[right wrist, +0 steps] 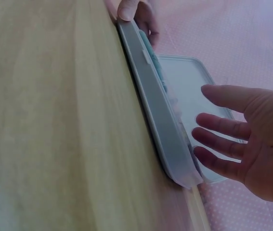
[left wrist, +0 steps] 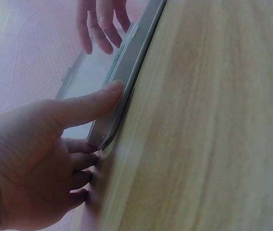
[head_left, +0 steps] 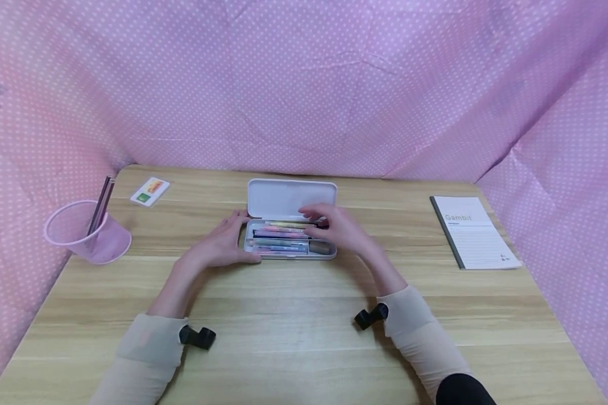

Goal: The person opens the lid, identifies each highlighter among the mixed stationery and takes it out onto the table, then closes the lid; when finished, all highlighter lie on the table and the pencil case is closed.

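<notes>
A pale pencil case [head_left: 291, 198] lies on the table with its lid tipped back. Several pens [head_left: 284, 232] and a brown item [head_left: 320, 247] are inside it; the brown item's kind is unclear. My left hand [head_left: 228, 242] grips the case's left end. In the left wrist view, the thumb of the left hand [left wrist: 35, 154] lies on the front wall and the fingers are around the end. Over the right part of the case hovers my right hand [head_left: 342, 228]. In the right wrist view, the right hand [right wrist: 261, 139] has spread fingers and holds nothing.
To the left stands a pink cup [head_left: 101, 242] with dark sticks [head_left: 101, 205] in it. A small white card [head_left: 150, 192] with coloured pictures lies at the back left. A notebook [head_left: 476, 233] lies at the right. Polka-dot cloth [head_left: 304, 90] hangs behind the table.
</notes>
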The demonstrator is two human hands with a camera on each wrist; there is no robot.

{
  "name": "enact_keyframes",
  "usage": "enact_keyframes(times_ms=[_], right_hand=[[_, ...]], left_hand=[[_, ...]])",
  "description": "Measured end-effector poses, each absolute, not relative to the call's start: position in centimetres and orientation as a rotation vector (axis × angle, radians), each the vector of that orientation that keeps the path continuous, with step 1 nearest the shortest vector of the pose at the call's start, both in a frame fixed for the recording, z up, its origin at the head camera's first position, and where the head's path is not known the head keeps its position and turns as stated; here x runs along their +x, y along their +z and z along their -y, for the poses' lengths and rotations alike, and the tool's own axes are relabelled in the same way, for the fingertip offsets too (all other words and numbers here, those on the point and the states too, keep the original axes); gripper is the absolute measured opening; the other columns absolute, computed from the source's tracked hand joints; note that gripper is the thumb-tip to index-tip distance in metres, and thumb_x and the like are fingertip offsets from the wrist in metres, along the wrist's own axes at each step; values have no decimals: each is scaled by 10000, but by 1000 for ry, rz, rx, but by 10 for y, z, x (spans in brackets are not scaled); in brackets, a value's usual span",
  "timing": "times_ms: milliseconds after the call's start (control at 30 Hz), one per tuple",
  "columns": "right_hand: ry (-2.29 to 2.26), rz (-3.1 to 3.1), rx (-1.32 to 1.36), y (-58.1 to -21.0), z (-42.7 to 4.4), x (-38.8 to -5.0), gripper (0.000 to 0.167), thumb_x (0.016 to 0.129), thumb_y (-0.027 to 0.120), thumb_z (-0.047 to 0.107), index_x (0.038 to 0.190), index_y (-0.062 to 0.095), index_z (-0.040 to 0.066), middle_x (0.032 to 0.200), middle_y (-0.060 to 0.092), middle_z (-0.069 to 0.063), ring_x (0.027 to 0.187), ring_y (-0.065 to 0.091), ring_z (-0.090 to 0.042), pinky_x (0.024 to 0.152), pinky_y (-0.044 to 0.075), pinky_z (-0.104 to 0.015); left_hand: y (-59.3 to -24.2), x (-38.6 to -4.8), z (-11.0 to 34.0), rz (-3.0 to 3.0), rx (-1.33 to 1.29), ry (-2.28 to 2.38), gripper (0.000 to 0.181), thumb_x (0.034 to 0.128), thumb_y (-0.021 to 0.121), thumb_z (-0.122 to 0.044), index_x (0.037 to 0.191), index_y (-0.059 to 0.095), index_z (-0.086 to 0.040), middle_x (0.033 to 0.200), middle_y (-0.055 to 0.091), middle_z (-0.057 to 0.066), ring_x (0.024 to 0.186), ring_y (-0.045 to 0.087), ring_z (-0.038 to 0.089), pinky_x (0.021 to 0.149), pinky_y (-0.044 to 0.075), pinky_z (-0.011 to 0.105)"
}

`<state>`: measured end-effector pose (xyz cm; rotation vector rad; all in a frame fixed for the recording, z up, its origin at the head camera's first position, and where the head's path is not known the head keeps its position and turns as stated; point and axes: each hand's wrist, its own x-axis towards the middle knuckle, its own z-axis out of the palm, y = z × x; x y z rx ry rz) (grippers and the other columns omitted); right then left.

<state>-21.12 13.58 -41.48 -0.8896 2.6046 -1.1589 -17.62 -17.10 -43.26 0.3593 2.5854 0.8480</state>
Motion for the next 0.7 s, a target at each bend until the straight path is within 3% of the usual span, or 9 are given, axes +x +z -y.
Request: enact_keyframes(times_ms=[267,700], right_hand=[[-977,-2687,-954,-418,-131,-209,406,932,765,178,1319,683,84,1235,746,-98,1122,702,-228,969,592,-410],[-794,-2748,-942,-422,-125,-207,352,959,731,179,1299,704,95,1275,711,-106,1220,640,-262,1091,511,-455]], left_hand=[[-433,-176,170,-2589,366,837,1045,804,833,-508,1587,288,-84,1741,30,204,1602,15,472,1290,110,657],[-433,-177,170,-2586,365,851,1036,808,831,-513,1585,294,-88,1741,39,203,1604,9,467,1290,98,659]])
